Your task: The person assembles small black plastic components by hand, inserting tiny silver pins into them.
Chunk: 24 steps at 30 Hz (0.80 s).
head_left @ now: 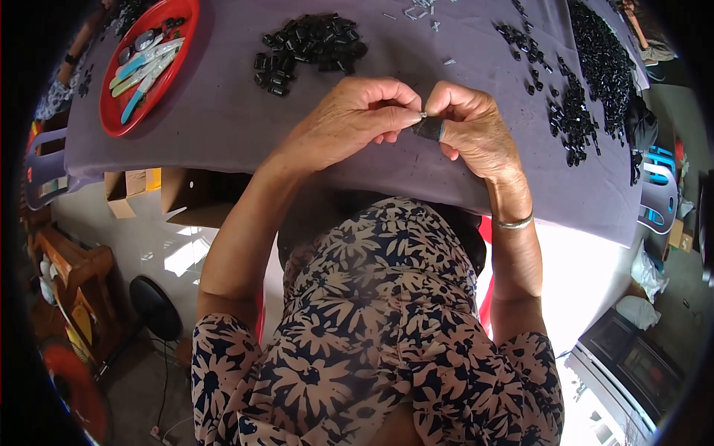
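Over the near part of the cloth-covered table, my left hand (pixel 349 123) and my right hand (pixel 480 126) meet fingertip to fingertip, both closed in a pinch. Between them shows a tiny pale, shiny piece (pixel 424 114), too small to name. A dark wrap (pixel 429 128) covers the end of my right thumb. Just beyond my left hand lies a heap of small black plastic parts (pixel 309 52). Small clear or silvery pieces (pixel 420 9) are scattered at the far edge, and a single one (pixel 449 62) lies nearer my right hand.
A red oval tray (pixel 111 123) at the left holds several utility knives (pixel 145 78). More black parts (pixel 573 119) spread along the right, beside a large heap (pixel 606 67). Purple-grey cloth (pixel 223 141) covers the table. Below stand an open cardboard box (pixel 182 197) and a dark fan (pixel 156 307).
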Each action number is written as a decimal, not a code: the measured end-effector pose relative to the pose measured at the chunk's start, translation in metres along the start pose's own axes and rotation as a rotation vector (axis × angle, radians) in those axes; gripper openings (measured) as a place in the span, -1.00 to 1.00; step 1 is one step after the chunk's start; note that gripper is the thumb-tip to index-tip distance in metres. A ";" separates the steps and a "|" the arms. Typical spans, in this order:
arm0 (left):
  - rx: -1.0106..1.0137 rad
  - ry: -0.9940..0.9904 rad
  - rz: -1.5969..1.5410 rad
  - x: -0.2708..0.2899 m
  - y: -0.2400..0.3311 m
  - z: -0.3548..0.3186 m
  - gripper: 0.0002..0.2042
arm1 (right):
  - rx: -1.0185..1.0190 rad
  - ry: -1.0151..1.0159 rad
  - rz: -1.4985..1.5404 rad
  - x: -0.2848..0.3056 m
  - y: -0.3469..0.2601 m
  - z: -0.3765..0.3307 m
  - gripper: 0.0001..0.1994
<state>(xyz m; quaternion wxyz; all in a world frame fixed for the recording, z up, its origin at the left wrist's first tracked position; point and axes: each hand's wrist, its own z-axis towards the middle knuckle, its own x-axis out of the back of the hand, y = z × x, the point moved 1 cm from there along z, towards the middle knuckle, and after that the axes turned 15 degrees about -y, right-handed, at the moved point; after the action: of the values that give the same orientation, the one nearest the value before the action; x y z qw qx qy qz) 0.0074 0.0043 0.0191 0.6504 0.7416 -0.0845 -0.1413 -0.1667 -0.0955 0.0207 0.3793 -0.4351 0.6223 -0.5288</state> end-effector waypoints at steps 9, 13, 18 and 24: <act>-0.093 -0.029 -0.069 -0.005 -0.002 0.006 -0.86 | 0.063 -0.086 0.240 0.006 -0.001 -0.002 -0.85; -0.189 0.056 -0.053 -0.010 -0.009 0.009 -0.89 | 0.092 -0.153 0.391 0.007 0.005 -0.008 -0.77; -0.281 0.173 -0.004 -0.014 -0.009 0.008 -0.94 | 0.010 -0.043 0.471 -0.003 -0.003 -0.007 -0.70; -0.377 0.290 0.181 -0.018 -0.010 0.011 -0.97 | 0.040 -0.022 0.729 -0.011 0.005 -0.004 -0.78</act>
<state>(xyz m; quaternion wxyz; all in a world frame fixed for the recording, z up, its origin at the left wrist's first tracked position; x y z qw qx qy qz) -0.0134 0.0004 0.0100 0.7925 0.6090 -0.0288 0.0122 -0.1677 -0.0838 0.0169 0.5581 -0.1829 0.7217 -0.3664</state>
